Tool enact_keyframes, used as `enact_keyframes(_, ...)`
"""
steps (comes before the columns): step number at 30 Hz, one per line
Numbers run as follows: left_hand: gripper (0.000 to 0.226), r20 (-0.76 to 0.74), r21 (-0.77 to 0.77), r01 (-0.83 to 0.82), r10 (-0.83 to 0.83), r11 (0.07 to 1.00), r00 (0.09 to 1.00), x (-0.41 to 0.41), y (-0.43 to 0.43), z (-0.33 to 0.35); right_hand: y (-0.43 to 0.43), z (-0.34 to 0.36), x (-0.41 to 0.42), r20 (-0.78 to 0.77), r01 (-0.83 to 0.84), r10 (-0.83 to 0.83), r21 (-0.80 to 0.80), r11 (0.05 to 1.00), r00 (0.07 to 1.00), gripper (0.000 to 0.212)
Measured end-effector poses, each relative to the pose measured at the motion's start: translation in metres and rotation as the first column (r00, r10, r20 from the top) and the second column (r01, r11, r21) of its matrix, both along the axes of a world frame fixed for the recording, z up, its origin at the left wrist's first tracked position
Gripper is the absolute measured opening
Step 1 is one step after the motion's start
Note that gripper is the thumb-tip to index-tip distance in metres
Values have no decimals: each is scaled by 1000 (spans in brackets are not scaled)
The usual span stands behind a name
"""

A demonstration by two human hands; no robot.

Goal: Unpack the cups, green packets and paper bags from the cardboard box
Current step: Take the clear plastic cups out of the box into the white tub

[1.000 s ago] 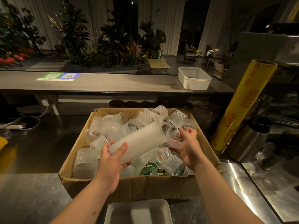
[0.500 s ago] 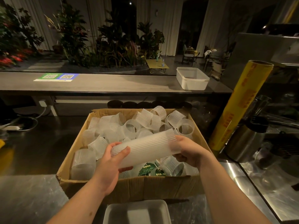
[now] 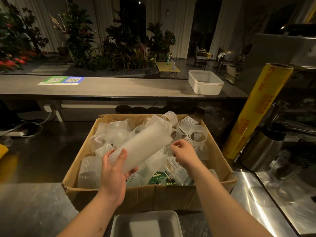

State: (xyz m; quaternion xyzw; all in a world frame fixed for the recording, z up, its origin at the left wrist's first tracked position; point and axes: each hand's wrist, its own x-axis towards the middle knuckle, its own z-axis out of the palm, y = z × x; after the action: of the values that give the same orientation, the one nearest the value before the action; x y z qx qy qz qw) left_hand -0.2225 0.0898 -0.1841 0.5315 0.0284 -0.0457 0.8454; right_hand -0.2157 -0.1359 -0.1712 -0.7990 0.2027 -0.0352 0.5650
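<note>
The room is dim and warm-toned, with pale curtains [image 3: 179, 23] hanging along the far wall behind a bank of leafy plants [image 3: 119, 45] and red flowers [image 3: 10, 62] at the left. A low yellow table [image 3: 166, 67] and a few chairs [image 3: 202, 57] stand beyond a long grey surface [image 3: 111, 88] that bears a white tub [image 3: 205, 82] and a QR-code sticker [image 3: 61, 80]. A yellow cling-film roll [image 3: 256, 110] leans at the right.
</note>
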Motion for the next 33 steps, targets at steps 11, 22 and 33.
enact_keyframes(11,62,-25,-63,21,-23,998,999,0,3,1,21,-19,0,83,-59,113,-486,872,990,15)
enact_keyframes(22,54,-47,-5,153,-153,988,987,4,5,-2,-41,15,-39,189,-22,-121,619,785,974,16)
enact_keyframes(33,51,-75,104,173,-165,979,983,3,2,2,-20,24,-30,130,-134,92,372,919,987,17)
